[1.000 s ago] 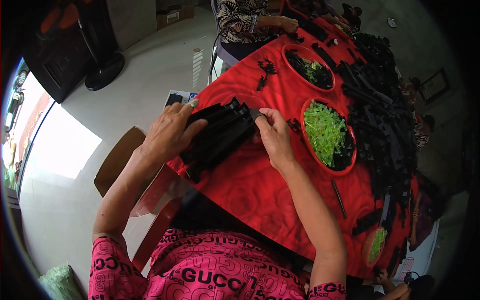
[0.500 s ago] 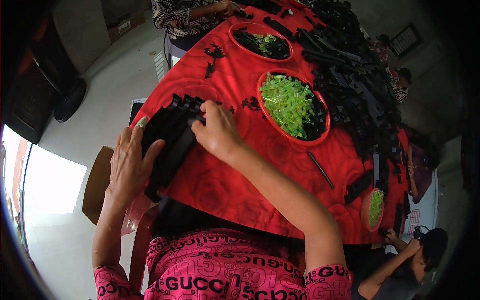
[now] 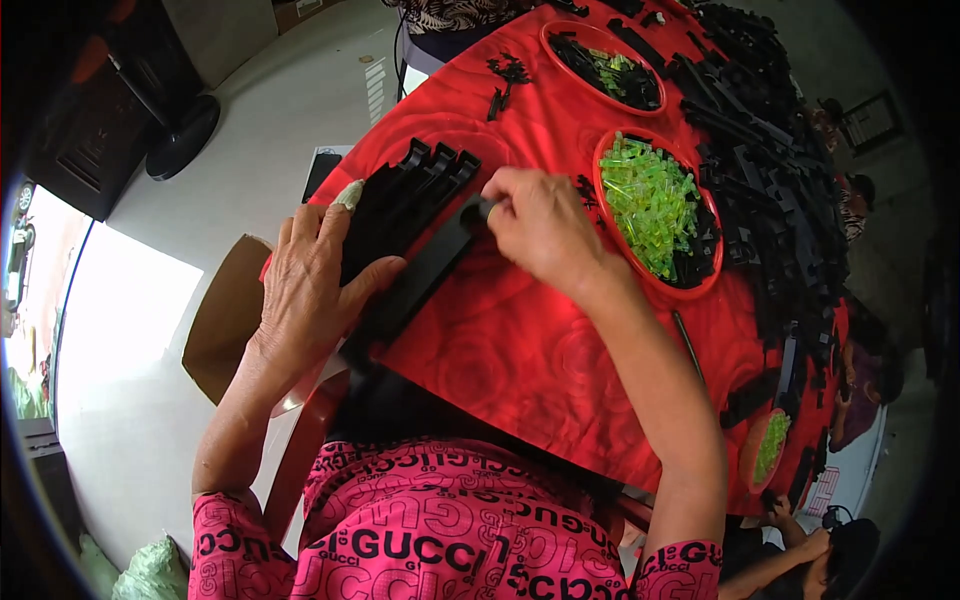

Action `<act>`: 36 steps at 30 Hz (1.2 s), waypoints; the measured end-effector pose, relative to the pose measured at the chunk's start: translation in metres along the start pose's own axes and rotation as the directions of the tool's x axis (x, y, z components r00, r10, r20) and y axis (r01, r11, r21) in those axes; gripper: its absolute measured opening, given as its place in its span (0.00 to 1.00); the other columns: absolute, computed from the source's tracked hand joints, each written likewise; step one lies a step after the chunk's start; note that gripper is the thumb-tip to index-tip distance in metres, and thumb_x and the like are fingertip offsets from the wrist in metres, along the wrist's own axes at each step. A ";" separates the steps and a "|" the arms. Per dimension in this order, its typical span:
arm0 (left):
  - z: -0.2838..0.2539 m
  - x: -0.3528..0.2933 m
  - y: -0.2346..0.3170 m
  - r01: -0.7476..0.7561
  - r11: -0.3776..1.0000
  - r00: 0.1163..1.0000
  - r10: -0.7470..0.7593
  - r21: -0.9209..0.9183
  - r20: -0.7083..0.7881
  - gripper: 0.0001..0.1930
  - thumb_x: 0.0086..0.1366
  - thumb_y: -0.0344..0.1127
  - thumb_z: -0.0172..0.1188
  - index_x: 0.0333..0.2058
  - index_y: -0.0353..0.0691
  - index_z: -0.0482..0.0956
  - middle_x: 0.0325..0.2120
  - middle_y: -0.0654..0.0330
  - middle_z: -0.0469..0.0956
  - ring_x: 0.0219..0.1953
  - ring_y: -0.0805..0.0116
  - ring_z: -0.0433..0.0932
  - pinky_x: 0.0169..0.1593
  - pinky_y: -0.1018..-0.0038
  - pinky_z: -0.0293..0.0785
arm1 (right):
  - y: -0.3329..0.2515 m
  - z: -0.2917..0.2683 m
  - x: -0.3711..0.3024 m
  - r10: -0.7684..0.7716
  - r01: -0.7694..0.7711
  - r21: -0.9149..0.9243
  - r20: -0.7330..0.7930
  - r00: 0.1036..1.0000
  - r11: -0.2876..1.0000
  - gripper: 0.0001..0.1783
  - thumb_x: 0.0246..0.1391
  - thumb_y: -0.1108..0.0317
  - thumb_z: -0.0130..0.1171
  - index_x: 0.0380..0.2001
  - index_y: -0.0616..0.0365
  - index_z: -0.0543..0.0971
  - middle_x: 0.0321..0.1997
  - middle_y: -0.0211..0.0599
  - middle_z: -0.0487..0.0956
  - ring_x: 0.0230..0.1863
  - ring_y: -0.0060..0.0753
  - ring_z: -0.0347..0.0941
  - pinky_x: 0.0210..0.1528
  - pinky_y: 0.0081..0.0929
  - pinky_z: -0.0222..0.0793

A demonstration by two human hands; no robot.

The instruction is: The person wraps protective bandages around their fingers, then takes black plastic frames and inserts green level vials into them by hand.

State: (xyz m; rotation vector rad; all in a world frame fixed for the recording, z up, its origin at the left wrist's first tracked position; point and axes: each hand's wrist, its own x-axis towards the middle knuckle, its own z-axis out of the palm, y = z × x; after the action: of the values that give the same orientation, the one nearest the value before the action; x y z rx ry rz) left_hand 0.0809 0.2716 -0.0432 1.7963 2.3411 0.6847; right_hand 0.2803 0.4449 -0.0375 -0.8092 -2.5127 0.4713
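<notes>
Several long black plastic channel pieces (image 3: 412,192) lie side by side on the red-covered table in front of me, their notched ends pointing away. My left hand (image 3: 312,280) lies across their near part, fingers stretched and thumb spread to the right; its index fingertip has a pale wrapping. One black channel piece (image 3: 428,282) lies apart from the rest, with a strip of red cloth showing between. At that piece's far end, the bent fingers of my right hand (image 3: 540,225) pinch it. The right fingertips are partly hidden.
To the right stands a red bowl (image 3: 718,270) of green translucent pieces and black parts; another red bowl (image 3: 555,62) is farther back. A large heap of black parts (image 3: 760,180) covers the right side. A dark rod (image 3: 688,345) lies nearer. A cardboard box (image 3: 225,310) stands left; co-workers sit around.
The view has shifted, so the table appears farther right. My right hand has moved the rightmost channel piece away from the others, opening a gap. My left hand stays on the pieces.
</notes>
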 end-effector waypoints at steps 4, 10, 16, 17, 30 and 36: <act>-0.001 0.000 -0.001 0.034 0.999 0.997 -0.032 -0.028 0.068 0.44 0.62 0.62 0.66 0.67 0.38 0.66 0.51 0.46 0.70 0.55 0.46 0.70 0.58 0.53 0.69 | 0.008 -0.010 0.028 0.159 -0.160 0.008 0.077 0.984 0.987 0.05 0.48 0.76 0.59 0.26 0.66 0.82 0.29 0.60 0.82 0.36 0.60 0.82 0.43 0.49 0.77; -0.004 -0.007 0.012 -0.130 0.989 0.992 0.130 0.069 0.008 0.49 0.56 0.55 0.73 0.69 0.37 0.62 0.59 0.42 0.66 0.59 0.41 0.69 0.61 0.50 0.65 | 0.003 0.014 0.010 0.001 0.020 0.090 -0.230 0.973 0.996 0.14 0.50 0.78 0.59 0.42 0.67 0.75 0.37 0.56 0.78 0.43 0.61 0.77 0.49 0.48 0.75; 0.006 -0.002 0.023 -0.047 0.998 0.999 0.048 0.031 -0.005 0.39 0.56 0.41 0.72 0.64 0.33 0.68 0.61 0.39 0.66 0.59 0.38 0.70 0.60 0.51 0.67 | -0.029 0.005 -0.053 -0.070 0.095 0.278 -0.098 0.993 0.956 0.23 0.52 0.80 0.62 0.52 0.70 0.74 0.53 0.55 0.73 0.53 0.59 0.75 0.55 0.42 0.75; 0.007 0.000 0.025 -0.038 0.999 0.999 0.038 0.026 0.007 0.39 0.56 0.40 0.72 0.64 0.33 0.68 0.61 0.40 0.66 0.60 0.39 0.69 0.61 0.51 0.67 | -0.031 -0.001 -0.063 -0.036 0.042 0.306 -0.026 0.999 0.951 0.22 0.51 0.80 0.63 0.51 0.69 0.75 0.53 0.55 0.73 0.52 0.58 0.76 0.53 0.41 0.76; 0.000 0.001 0.026 0.083 0.996 0.995 -0.082 -0.025 0.065 0.40 0.63 0.49 0.65 0.69 0.39 0.64 0.65 0.46 0.63 0.63 0.43 0.70 0.60 0.52 0.73 | 0.173 -0.180 -0.179 0.429 -0.640 -0.303 -0.537 0.727 0.706 0.15 0.57 0.68 0.62 0.48 0.58 0.82 0.39 0.51 0.81 0.43 0.54 0.79 0.48 0.45 0.75; 0.007 -0.008 0.010 0.048 0.996 0.998 -0.050 0.072 0.027 0.42 0.65 0.60 0.64 0.70 0.40 0.63 0.70 0.47 0.58 0.66 0.41 0.65 0.64 0.50 0.68 | 0.192 -0.180 -0.172 0.549 -0.719 -0.433 -0.464 0.695 0.544 0.22 0.56 0.56 0.64 0.51 0.56 0.82 0.43 0.52 0.82 0.45 0.58 0.80 0.48 0.49 0.76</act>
State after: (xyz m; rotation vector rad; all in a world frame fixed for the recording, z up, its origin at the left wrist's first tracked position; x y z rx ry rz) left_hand 0.0948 0.2682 -0.0470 1.7576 2.4109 0.5719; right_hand 0.5857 0.5187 -0.0271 -1.9364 -2.0038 -0.2536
